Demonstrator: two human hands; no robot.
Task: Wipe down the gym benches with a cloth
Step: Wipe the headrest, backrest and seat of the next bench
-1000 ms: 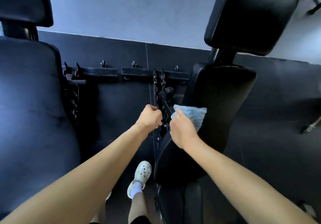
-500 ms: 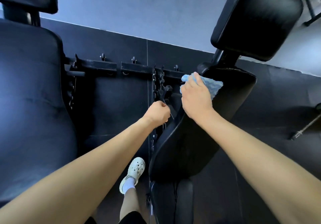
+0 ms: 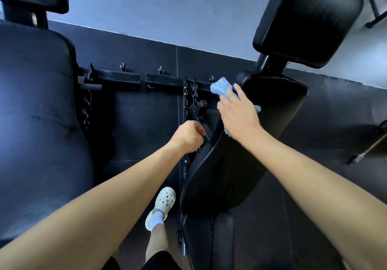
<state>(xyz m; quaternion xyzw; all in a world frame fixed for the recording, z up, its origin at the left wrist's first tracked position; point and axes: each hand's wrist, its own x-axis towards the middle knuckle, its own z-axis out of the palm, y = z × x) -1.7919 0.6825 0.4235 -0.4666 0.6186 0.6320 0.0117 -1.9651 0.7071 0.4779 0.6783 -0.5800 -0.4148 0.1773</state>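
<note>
Person is standing at the low end of an inclined black back pad (image 3: 261, 144) and wiping it. Blue cloth (image 3: 221, 87) is sitting at the back pad's top left corner, partly poking off that edge. I'm judging that the edge and corner are getting worked here rather than the flat face, since the cloth is riding the rim.

Right hand (image 3: 238, 114) is lying on top of the cloth, fingers extended and slightly spread, palm pressing it down onto the back pad. It isn't curling round the cloth, so the push is likely coming from the flat hand. Bits of cloth are showing past the fingertips and beside the palm.

Left hand (image 3: 188, 136) is hanging just left of the back pad's left edge, about mid-height, clenched in a fist round a thin dark metal lever (image 3: 207, 136). It is probably bracing the body or steadying the bench during the reach; which part of the frame this is, is too dark to tell.

Notched rail (image 3: 185, 93) is running just left of the back pad; upper pad (image 3: 307, 18) is sitting above the back pad's top end, no hand on it. Second bench (image 3: 37, 123) is standing well left of the back pad; white clog (image 3: 164, 202) is planted near its lower left; barbell (image 3: 368, 150) is lying well to its right.
</note>
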